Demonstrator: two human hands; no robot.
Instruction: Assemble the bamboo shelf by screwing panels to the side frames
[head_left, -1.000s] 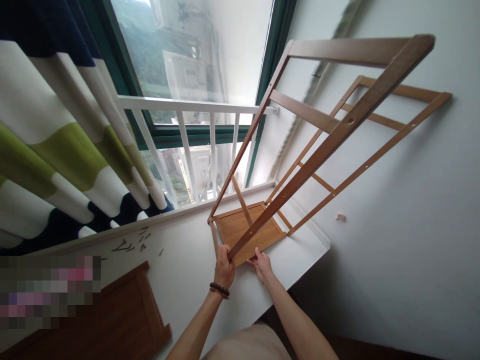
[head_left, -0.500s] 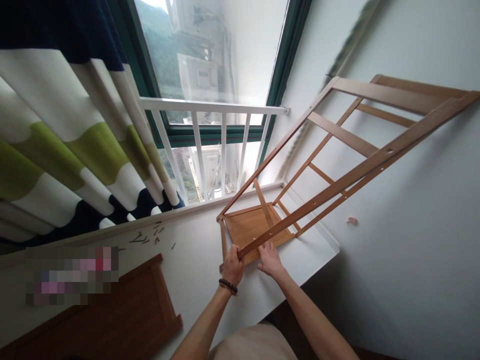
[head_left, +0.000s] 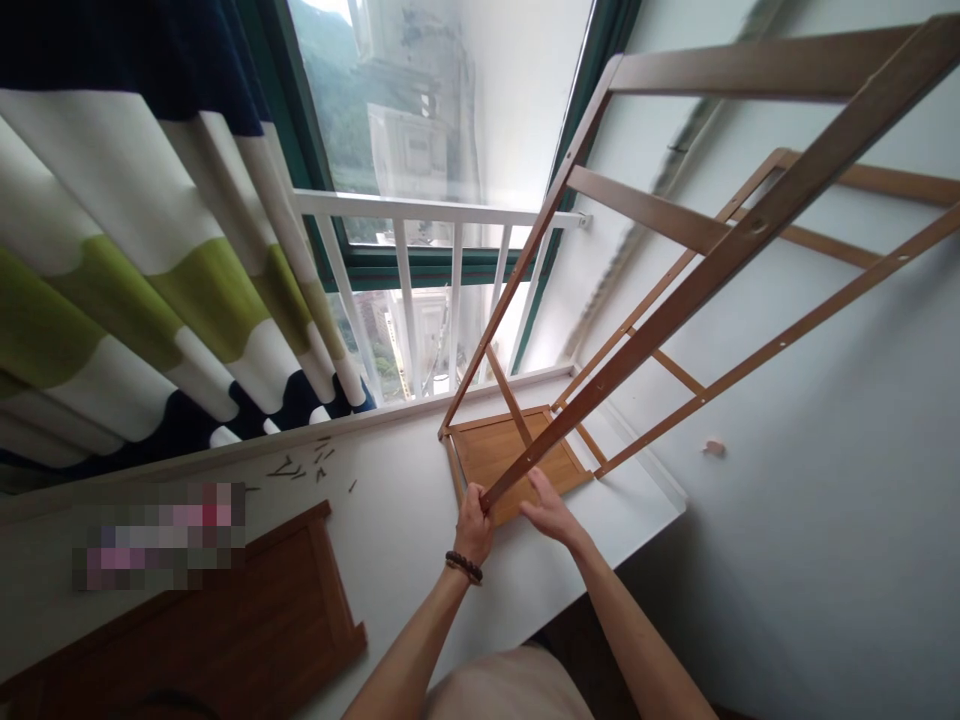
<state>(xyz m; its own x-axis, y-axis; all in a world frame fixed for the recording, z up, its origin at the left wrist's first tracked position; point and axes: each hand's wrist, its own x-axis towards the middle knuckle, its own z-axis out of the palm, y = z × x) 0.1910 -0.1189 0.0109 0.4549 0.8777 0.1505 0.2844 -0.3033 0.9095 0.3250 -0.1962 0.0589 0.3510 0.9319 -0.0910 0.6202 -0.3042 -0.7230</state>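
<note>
A tall wooden shelf frame (head_left: 675, 290) stands tilted on the white table (head_left: 397, 540), its upper end leaning toward the white wall at the right. A light wooden shelf panel (head_left: 499, 455) sits at its foot. My left hand (head_left: 474, 522), with a bead bracelet at the wrist, is closed round the bottom end of the nearest frame leg. My right hand (head_left: 550, 508) lies with fingers spread on the front edge of the shelf panel, right beside that leg.
A dark brown wooden panel (head_left: 225, 630) lies on the table at the lower left. Several small screws (head_left: 307, 468) are scattered by the window sill. A striped curtain (head_left: 135, 260) hangs at the left; a white window railing (head_left: 420, 290) stands behind the frame.
The frame's upper end has swung up and toward me since half a second ago, standing steeper. Both hands stay at the foot of the near leg; the view shifted slightly.
</note>
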